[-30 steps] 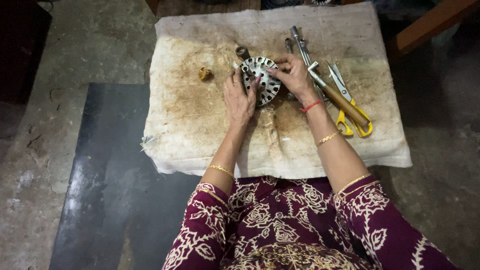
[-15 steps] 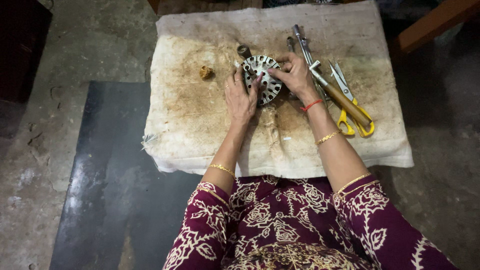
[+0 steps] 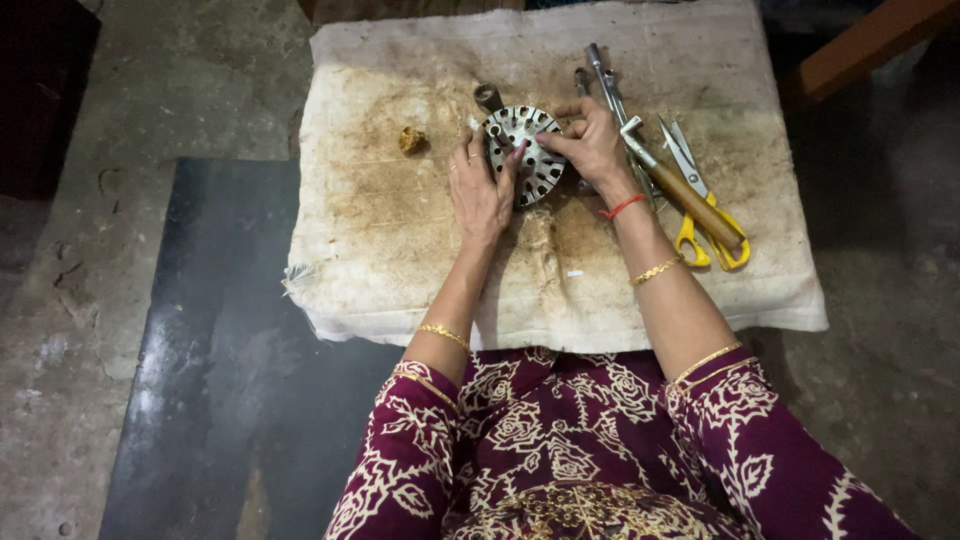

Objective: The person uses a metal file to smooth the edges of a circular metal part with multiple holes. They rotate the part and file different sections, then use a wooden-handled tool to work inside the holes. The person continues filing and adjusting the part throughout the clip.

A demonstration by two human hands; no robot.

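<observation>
One slotted disc (image 3: 528,150), perhaps four tools (image 3: 690,195)
</observation>
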